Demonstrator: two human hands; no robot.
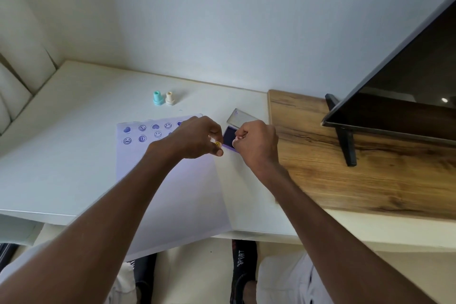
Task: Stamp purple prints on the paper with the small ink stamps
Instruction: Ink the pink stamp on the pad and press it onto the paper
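Observation:
A white sheet of paper (172, 192) lies on the white table (61, 150), with two rows of purple hearts and smiley prints (142, 134) along its far edge. My left hand (195, 138) pinches a small yellow stamp (217, 144) with a smiley top, at the left edge of the purple ink pad (229, 139). My right hand (256, 145) is curled on the pad's right side, thumb and forefinger gripping its edge. The pad's clear lid (240, 117) stands open behind it. A teal stamp (157, 98) and a cream stamp (169, 98) stand upright beyond the paper.
A raised wooden shelf (345, 168) adjoins the table on the right and carries a dark screen (407, 86) on black feet. A white wall runs behind the table. The near table edge overhangs my legs and shoes.

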